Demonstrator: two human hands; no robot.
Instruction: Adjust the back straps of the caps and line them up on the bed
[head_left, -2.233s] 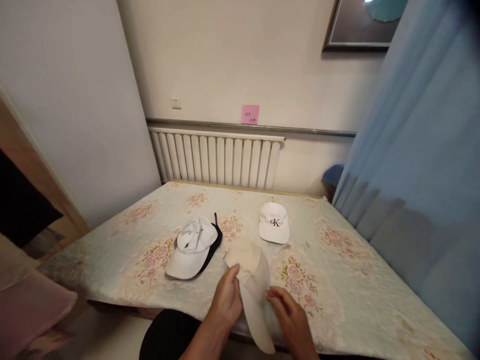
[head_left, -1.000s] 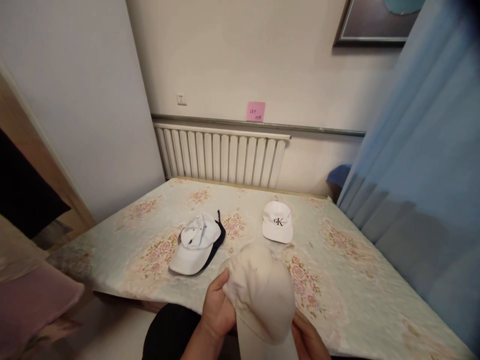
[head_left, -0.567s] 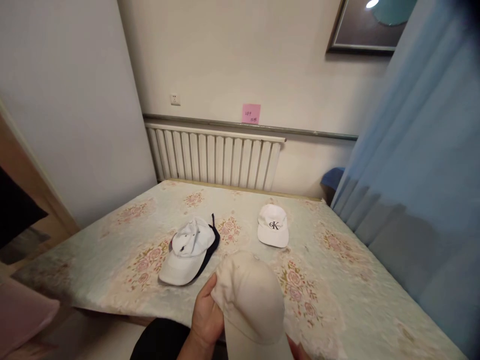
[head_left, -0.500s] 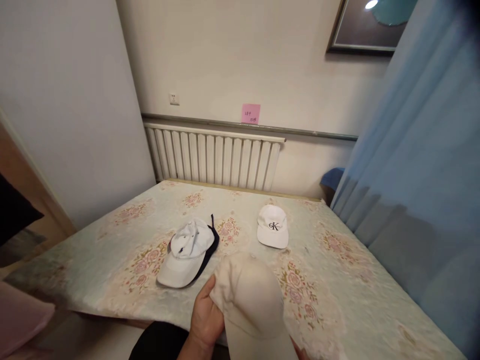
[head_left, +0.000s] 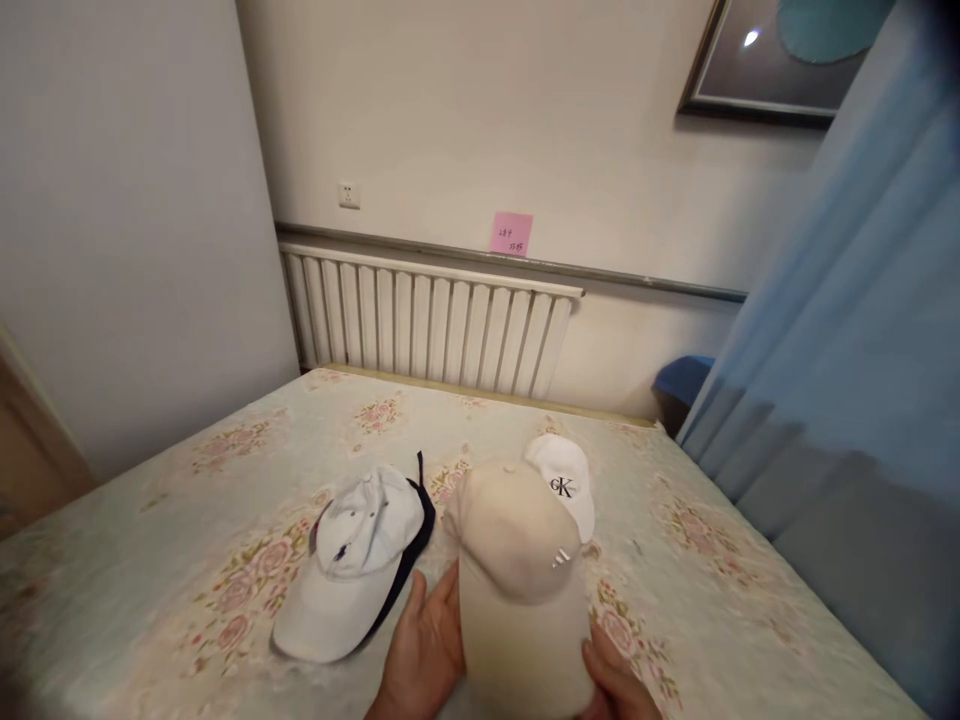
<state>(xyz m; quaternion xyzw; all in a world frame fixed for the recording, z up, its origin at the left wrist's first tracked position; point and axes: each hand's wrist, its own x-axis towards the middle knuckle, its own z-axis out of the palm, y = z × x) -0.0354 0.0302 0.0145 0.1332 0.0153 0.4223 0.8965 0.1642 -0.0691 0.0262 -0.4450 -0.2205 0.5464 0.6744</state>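
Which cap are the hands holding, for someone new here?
On the floral-covered bed before the white ribbed radiator, look between the left hand and right hand. The beige fabric cap there is nearest; the white cap behind it has black letters, and the pale cap leftward lies on a dark cap.

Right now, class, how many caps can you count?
4: a beige fabric cap held nearest, a white lettered cap behind it, a second white cap left, atop a mostly hidden dark cap.

Beige cap [head_left: 517,560] between both hands, left hand [head_left: 424,650], right hand [head_left: 615,685].
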